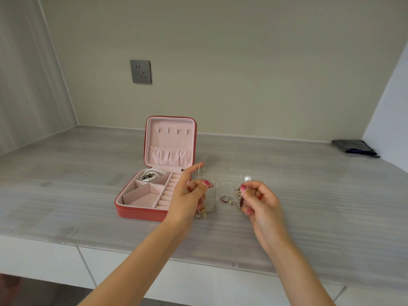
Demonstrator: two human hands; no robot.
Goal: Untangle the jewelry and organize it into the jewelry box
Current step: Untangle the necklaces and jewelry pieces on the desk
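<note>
Here we pinch the chain [210, 180] in our left hand [187, 195] and right hand [262, 202], just beside the box [141, 214]; light, limp, snag-prone, so probably best gripped near its knots.

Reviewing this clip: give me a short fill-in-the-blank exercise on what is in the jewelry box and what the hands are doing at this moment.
1. The lid of the jewelry box stands ____.
2. The only jewelry already in the box is a coil of ____ in its far left compartment.
3. The left hand holds up a thin gold ____.
4. Beside the right hand, a small ____ with a pink band lies on the countertop.

Missing words: open; pearls; chain; ring
</note>
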